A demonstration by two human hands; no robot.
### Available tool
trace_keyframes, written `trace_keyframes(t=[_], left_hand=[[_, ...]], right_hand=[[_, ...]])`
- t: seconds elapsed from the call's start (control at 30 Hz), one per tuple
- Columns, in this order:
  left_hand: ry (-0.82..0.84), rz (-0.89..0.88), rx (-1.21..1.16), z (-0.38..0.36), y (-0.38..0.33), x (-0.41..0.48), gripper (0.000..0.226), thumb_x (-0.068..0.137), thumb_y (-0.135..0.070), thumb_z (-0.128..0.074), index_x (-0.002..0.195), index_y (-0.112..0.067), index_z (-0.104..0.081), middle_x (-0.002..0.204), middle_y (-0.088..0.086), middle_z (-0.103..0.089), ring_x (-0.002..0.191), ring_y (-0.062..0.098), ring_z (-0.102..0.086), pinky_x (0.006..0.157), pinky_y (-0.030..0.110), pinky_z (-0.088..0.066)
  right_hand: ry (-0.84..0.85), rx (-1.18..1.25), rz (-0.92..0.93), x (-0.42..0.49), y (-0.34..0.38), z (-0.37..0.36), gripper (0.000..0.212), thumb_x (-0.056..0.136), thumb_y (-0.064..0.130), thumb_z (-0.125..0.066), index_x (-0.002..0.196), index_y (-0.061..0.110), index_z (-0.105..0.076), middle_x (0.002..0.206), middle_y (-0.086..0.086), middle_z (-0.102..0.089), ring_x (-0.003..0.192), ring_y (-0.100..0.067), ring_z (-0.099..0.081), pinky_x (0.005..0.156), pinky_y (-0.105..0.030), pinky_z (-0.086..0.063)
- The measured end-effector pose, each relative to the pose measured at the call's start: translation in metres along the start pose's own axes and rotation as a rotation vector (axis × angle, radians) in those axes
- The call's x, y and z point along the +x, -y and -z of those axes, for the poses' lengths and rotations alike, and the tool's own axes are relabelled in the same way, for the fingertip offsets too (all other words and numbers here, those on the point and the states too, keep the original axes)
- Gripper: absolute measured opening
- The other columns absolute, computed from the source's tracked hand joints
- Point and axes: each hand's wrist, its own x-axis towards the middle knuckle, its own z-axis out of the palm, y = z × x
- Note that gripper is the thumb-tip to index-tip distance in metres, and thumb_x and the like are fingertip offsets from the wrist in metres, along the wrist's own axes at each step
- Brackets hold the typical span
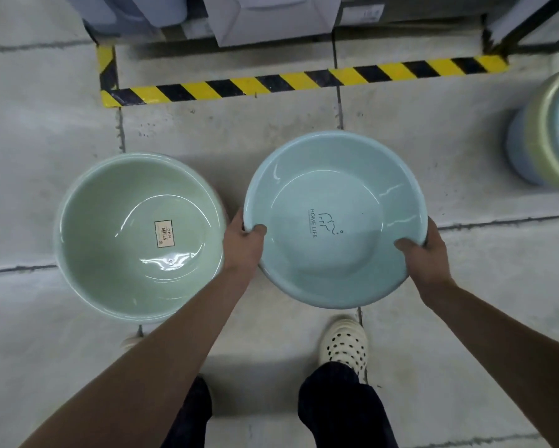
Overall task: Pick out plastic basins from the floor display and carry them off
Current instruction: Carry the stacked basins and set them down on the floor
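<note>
A light blue plastic basin [333, 189] with "HOME LIFE" printed inside is held up in front of me, above the floor. My left hand [244, 242] grips its left rim, thumb inside. My right hand [425, 250] grips its right rim, thumb inside as well. A pale green basin [110, 253] with a square label in its bottom sits on the tiled floor to the left, right beside my left hand.
A stack of basins [550, 134], yellow-green over blue, stands at the right edge. Yellow-black hazard tape [304, 80] marks the floor before a shelf base with white boxes [265, 17]. My feet in a white perforated shoe [346, 345] stand below the basin.
</note>
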Motion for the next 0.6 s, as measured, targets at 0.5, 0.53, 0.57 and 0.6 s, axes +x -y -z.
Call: trace_keyframes(t=[0.5,0.53,0.57,0.6], left_hand=[[-0.232,-0.068,-0.075,0.257,-0.082,-0.024,0.038,0.086,-0.009,-0.058,0.121,-0.023,-0.063,0.090,-0.010,-0.070,0.080,0.013,-0.067,0.069,0.025,-0.053],[-0.239,-0.068,-0.063,0.273,-0.076,-0.022,0.040,0.085,-0.009,-0.058,0.121,-0.024,-0.063,0.091,-0.010,-0.071,0.083,0.015,-0.067,0.070,0.028,-0.053],[-0.242,-0.065,-0.051,0.288,-0.068,-0.018,0.041,0.083,-0.010,-0.058,0.120,-0.026,-0.064,0.092,-0.009,-0.072,0.085,0.017,-0.068,0.071,0.031,-0.054],[-0.239,-0.058,-0.038,0.301,-0.059,-0.015,0.041,0.081,-0.011,-0.058,0.119,-0.027,-0.065,0.093,-0.008,-0.072,0.086,0.019,-0.068,0.072,0.033,-0.055]], right_hand=[[0.095,-0.177,0.308,-0.143,0.155,-0.167,0.062,0.083,0.006,-0.059,0.140,0.028,-0.046,0.099,0.008,-0.062,0.089,-0.017,-0.060,0.077,-0.024,-0.046],[0.103,-0.194,0.307,-0.149,0.154,-0.183,0.062,0.084,0.006,-0.059,0.140,0.027,-0.046,0.099,0.006,-0.062,0.090,-0.018,-0.059,0.077,-0.024,-0.044],[0.111,-0.203,0.300,-0.154,0.153,-0.198,0.061,0.084,0.006,-0.058,0.140,0.026,-0.046,0.098,0.006,-0.061,0.090,-0.018,-0.058,0.077,-0.024,-0.043],[0.118,-0.209,0.291,-0.157,0.149,-0.213,0.061,0.083,0.005,-0.058,0.139,0.026,-0.047,0.096,0.008,-0.061,0.090,-0.018,-0.058,0.077,-0.023,-0.043]])
